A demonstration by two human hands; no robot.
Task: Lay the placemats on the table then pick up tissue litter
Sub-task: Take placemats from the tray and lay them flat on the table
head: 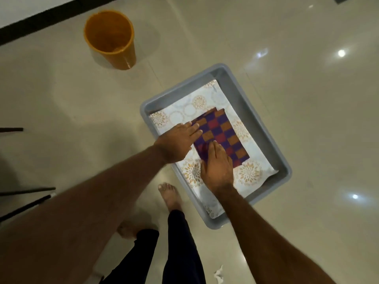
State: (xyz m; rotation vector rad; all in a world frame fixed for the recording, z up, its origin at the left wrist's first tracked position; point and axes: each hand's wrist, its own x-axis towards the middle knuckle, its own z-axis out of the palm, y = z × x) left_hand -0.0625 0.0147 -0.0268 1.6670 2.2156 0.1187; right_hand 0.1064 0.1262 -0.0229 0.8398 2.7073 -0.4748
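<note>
Both my left hand (180, 143) and right hand (217, 170) rest flat, fingers extended, on the checkered placemat (222, 134), which lies on a floral placemat (190, 111) inside the grey tub (226, 77).

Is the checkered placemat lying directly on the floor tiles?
No, the checkered placemat lies on top of a white floral placemat inside the grey tub.

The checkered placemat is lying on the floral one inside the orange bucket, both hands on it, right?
No. The head view shows the checkered placemat on the floral placemat inside the grey tray, not the orange bucket, which stands apart. The left hand and right hand do rest on it.
</note>
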